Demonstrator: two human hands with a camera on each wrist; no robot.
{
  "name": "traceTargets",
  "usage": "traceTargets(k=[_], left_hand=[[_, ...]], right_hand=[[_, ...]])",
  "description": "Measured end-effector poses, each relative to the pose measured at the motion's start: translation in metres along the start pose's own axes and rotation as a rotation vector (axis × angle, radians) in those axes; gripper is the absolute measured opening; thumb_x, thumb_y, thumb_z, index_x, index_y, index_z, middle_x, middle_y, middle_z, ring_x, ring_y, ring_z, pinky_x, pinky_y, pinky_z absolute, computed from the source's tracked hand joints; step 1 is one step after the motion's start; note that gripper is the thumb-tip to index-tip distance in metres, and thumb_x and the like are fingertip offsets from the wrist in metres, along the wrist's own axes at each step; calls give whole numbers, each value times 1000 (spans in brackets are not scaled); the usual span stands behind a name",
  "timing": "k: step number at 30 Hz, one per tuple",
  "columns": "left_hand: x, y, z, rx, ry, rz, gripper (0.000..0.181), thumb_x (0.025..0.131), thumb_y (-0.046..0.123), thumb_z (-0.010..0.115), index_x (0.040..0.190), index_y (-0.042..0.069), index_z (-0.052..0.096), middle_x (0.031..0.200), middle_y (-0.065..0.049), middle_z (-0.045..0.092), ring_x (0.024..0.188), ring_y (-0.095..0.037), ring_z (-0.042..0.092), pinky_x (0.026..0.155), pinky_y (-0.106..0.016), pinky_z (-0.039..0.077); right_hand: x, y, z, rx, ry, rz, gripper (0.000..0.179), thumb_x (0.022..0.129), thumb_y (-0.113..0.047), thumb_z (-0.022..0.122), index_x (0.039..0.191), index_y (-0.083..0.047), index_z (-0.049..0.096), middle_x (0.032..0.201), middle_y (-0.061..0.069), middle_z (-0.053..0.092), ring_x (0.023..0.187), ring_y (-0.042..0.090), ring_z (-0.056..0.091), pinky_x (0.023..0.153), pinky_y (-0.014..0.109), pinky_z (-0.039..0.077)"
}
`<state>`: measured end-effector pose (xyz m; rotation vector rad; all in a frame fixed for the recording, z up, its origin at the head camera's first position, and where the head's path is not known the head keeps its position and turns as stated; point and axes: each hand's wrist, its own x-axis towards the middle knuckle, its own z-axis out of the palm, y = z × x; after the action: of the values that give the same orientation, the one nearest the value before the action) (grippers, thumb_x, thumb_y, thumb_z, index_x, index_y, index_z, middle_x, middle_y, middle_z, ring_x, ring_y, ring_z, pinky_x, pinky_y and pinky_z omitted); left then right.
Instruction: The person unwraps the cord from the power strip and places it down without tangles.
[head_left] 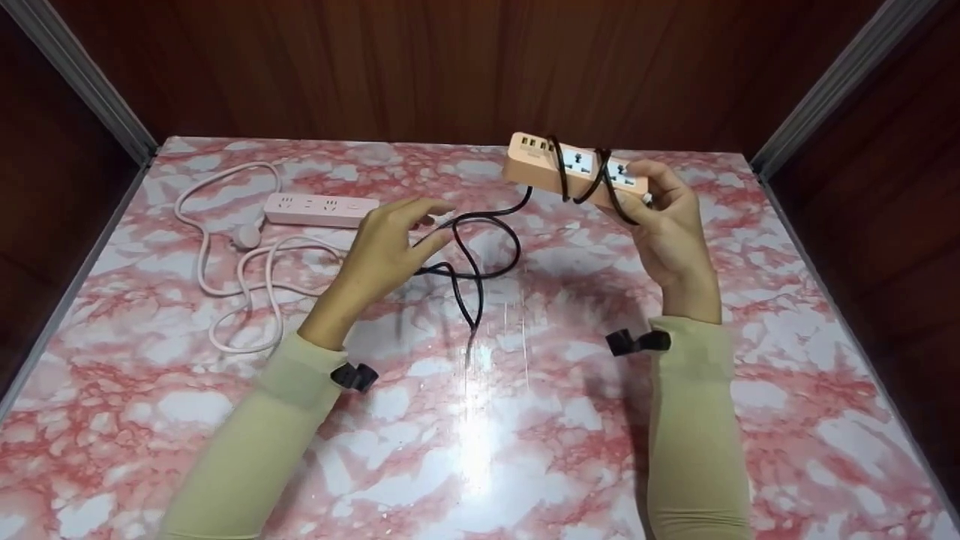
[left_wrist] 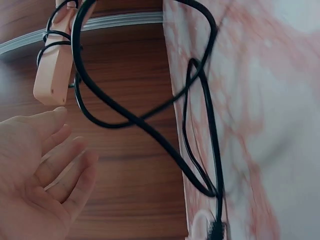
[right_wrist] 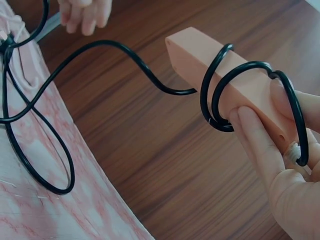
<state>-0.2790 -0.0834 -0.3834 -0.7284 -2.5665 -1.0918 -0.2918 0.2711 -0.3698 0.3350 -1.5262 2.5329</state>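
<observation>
My right hand (head_left: 679, 217) grips one end of a peach-orange power strip (head_left: 547, 169), holding it raised over the far part of the table. Its black cord (right_wrist: 220, 85) is wound loosely around the body and leaves a white collar (right_wrist: 292, 151) at the held end. The rest of the black cord (head_left: 480, 274) hangs and loops down to the table between the hands. My left hand (head_left: 390, 244) hovers left of those loops; in the left wrist view its fingers (left_wrist: 65, 165) are relaxed with nothing between them, a little apart from the strip's free end.
A pink power strip (head_left: 322, 210) lies at the far left of the marbled table (head_left: 420, 450), with its plug (head_left: 246, 236) and loose pale pink cord (head_left: 202, 255) beside it. Brown wood-grain panels (head_left: 375, 67) with metal corner edges stand around the table.
</observation>
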Motion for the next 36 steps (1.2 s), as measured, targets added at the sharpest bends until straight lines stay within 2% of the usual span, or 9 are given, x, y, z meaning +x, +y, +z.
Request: traceTargets(k=[8,12,15,24,28,33,36], left_hand=[[10,7,19,-12,33,4,36,101,27,76,134,11,73,130,-5,75,119,-25,70,103,-42,54],[11,7,26,-13,35,-13,37,101,23,76,136,10,72,133,-5,74,127,-26,67,111,-42,49],[11,8,30,-18,45,-24,34,101,23,75,134,11,73,132,-4,74,127,-25,67,112,-42,48],[10,14,33,-16,99,-16,23,100,26,76,119,14,81,118,-1,79,115,-22,70,105,-40,50],[11,17,34,-9,103,-2,21,100,25,77,116,13,81,114,-1,79,110,-22,71,102,-40,51],[9,18,34,-13,104,-18,19,100,24,76,115,14,82,113,-1,78,110,-22,70,102,-39,51],[8,18,33,-17,106,-26,19,100,25,76,114,14,83,111,-1,78,104,-21,70,95,-38,52]], right_hand=[[0,0,1,1,-16,10,29,90,20,69,108,-2,71,113,15,63,93,23,67,86,34,63],[0,0,1,8,-28,8,27,90,19,71,108,-1,71,112,15,63,91,23,67,85,34,64],[0,0,1,15,-36,6,27,90,19,71,109,0,71,111,15,63,90,22,67,84,33,64],[0,-1,1,3,-27,13,24,90,17,73,105,-2,72,108,14,64,91,22,68,84,33,63],[-1,-2,0,11,-24,13,21,91,15,73,104,-1,71,108,15,63,91,23,67,84,34,64],[-1,-2,0,12,-38,14,20,91,15,73,104,0,70,107,15,62,90,23,67,84,32,64],[-1,-1,1,17,-53,13,21,90,16,73,105,0,70,105,14,63,89,22,67,83,32,63]])
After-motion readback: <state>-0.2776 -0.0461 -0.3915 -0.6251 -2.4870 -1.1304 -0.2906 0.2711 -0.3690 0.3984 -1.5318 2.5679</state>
